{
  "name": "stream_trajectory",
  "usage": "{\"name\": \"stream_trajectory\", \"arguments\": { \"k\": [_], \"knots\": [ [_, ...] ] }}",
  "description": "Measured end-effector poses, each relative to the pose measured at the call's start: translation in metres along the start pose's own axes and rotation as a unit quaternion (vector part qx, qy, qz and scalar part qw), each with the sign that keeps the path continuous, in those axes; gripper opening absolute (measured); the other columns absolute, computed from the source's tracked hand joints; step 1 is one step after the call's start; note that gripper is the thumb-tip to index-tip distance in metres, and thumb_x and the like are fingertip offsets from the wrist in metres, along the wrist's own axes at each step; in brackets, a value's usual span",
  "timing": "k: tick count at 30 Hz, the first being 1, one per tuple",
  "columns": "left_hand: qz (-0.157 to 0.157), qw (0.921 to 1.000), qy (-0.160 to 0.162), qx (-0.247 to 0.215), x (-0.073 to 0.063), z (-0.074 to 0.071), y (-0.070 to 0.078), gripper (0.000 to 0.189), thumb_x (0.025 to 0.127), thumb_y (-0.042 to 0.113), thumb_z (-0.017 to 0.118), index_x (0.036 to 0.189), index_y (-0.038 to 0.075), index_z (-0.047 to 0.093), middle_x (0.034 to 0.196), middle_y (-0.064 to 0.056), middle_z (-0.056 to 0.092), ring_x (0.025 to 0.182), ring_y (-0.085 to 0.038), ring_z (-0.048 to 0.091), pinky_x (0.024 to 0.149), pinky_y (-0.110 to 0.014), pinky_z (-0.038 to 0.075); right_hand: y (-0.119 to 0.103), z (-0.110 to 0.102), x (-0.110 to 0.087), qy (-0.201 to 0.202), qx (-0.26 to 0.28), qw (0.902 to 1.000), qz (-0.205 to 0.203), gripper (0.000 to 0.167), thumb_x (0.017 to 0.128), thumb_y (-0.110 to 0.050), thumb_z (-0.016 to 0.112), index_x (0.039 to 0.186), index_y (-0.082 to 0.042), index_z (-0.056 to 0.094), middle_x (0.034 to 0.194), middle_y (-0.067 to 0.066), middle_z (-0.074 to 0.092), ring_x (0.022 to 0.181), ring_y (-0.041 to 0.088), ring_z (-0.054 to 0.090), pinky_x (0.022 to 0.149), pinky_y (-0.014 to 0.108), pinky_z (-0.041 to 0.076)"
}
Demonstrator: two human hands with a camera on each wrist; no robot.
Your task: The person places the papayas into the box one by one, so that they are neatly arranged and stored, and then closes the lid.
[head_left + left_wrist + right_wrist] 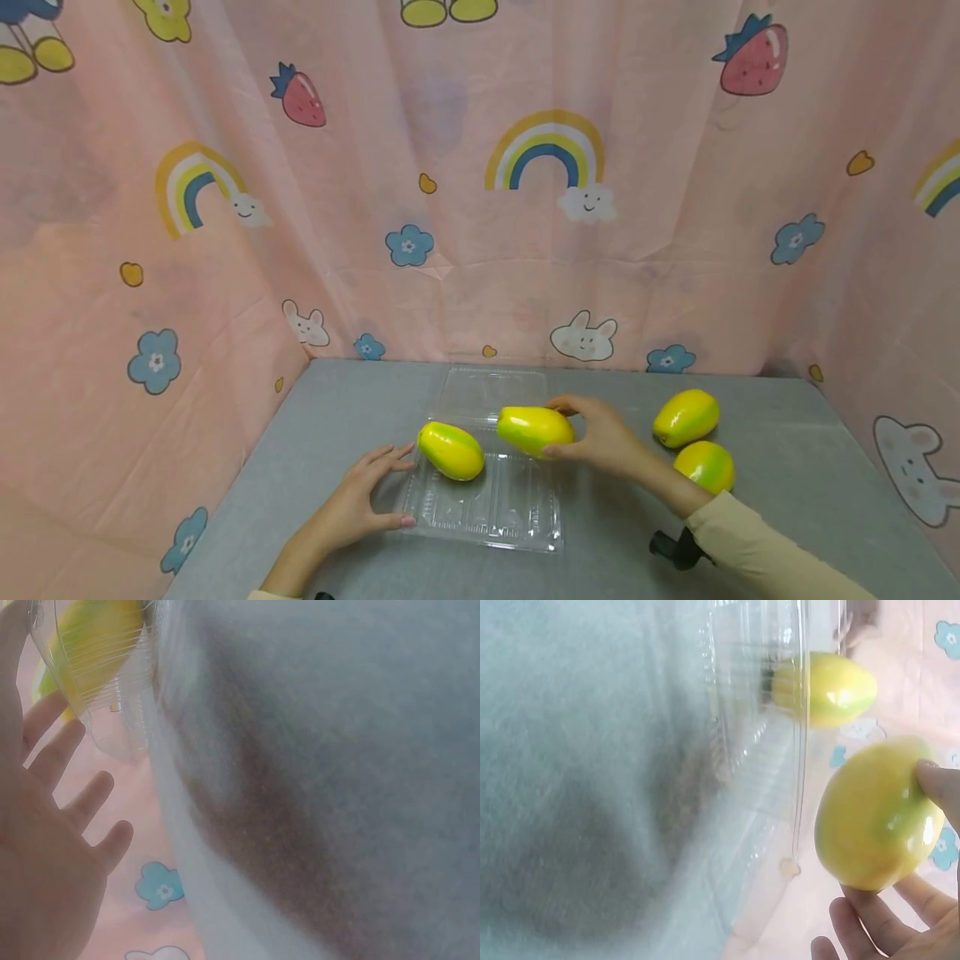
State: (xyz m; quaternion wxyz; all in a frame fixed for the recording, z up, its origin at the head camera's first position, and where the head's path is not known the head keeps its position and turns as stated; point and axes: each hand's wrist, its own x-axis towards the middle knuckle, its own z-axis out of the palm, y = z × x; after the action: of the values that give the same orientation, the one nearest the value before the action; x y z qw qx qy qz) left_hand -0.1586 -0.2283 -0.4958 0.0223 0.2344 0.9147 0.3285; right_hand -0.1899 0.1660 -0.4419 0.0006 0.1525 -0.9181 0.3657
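Observation:
My right hand [603,437] grips a glossy yellow-green papaya [534,430] between thumb and fingers, holding it above a clear plastic clamshell box [517,517]. In the right wrist view this papaya [877,817] hangs clear of the box's rim. A second papaya [452,451] lies in the left part of the box. At the box's left side is my left hand [356,500], thumb and fingers spread and loosely bent. Its fingertips are at the box's edge; whether they touch it I cannot tell. In the left wrist view, the box wall [105,667] stands just beyond the fingers.
Two more papayas [686,417] [705,467] lie on the grey table [615,533] at the right, the nearer one partly behind the right forearm. The box's lid [491,392] lies folded back towards the pink patterned curtain [480,292]. A black object [675,550] is by the right sleeve.

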Motion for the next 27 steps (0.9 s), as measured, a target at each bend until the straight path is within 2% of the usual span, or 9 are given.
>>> {"name": "stream_trajectory", "arguments": {
  "k": [9, 17, 27],
  "knots": [
    [-0.006, 1.0, -0.002, -0.005, 0.0, 0.0, 0.0, 0.075, 0.069, 0.046, 0.087, 0.134, 0.022, 0.059, 0.158, 0.002, 0.042, 0.146, -0.04, 0.034, 0.108, -0.073, 0.033, -0.003, 0.013, 0.002, -0.002, 0.024, 0.9995, 0.02, 0.064, 0.073, -0.043, 0.085, 0.124, -0.014, 0.061, 0.122, 0.004, 0.068, 0.115, 0.028, 0.06, 0.101, 0.057, 0.048],
    [-0.009, 0.9999, -0.004, -0.006, -0.001, 0.001, 0.0, 0.075, 0.069, 0.047, 0.087, 0.135, 0.022, 0.059, 0.158, 0.002, 0.042, 0.146, -0.04, 0.033, 0.108, -0.073, 0.032, -0.004, 0.027, 0.004, 0.002, 0.044, 0.9989, 0.013, 0.059, 0.072, -0.042, 0.086, 0.121, -0.019, 0.062, 0.119, -0.002, 0.069, 0.113, 0.022, 0.061, 0.101, 0.057, 0.049],
    [-0.014, 0.9998, -0.008, -0.01, 0.0, 0.0, -0.001, 0.077, 0.07, 0.048, 0.086, 0.136, 0.022, 0.058, 0.158, 0.001, 0.041, 0.147, -0.039, 0.032, 0.107, -0.076, 0.029, -0.005, 0.037, 0.003, 0.008, 0.055, 0.9984, 0.0, 0.061, 0.071, -0.04, 0.087, 0.121, -0.017, 0.061, 0.118, -0.001, 0.068, 0.112, 0.022, 0.06, 0.103, 0.056, 0.047]
  ]
}}
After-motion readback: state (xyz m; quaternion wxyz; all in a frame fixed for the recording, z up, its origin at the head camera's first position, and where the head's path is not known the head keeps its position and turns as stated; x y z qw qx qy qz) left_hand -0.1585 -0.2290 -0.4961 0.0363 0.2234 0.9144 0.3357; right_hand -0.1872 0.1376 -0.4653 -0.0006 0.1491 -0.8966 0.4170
